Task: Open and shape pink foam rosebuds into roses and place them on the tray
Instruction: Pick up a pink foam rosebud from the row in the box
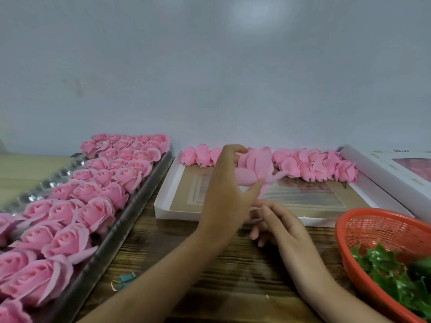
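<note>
Left hand: raised above the white box; the left hand (227,185) grasps a single pink rosebud (256,167), fingers curled over its top and thumb beneath it.
Held rosebud: we see it in the air, over the far half of the box and just in front of the row of buds; it is blurred, with its petals partly spread.
Right hand: lower and nearer to us, the right hand (277,226) hovers at the front edge of the box, fingers relaxed and loosely bent, grasping nothing that we can see.
Tray: on the left, a long dark tray (109,248) runs away from us, filled with rows of opened pink roses (70,238) packed side by side.
White box: a shallow white box (161,213) lies in the middle of the desk, just beside the tray; its floor is brown.
Closed buds: a row of closed rosebuds (314,166) lies along the far edge of the box.
Basket: at the right, a red mesh basket (341,243) holds green leaf pieces (384,271).
Lid: a white lid (377,169) rests at the far right, beside the box.
Desk: the dark wooden desk (233,271) also carries a small teal clip (127,277) near the tray.
Background: a plain pale wall (210,66).
</note>
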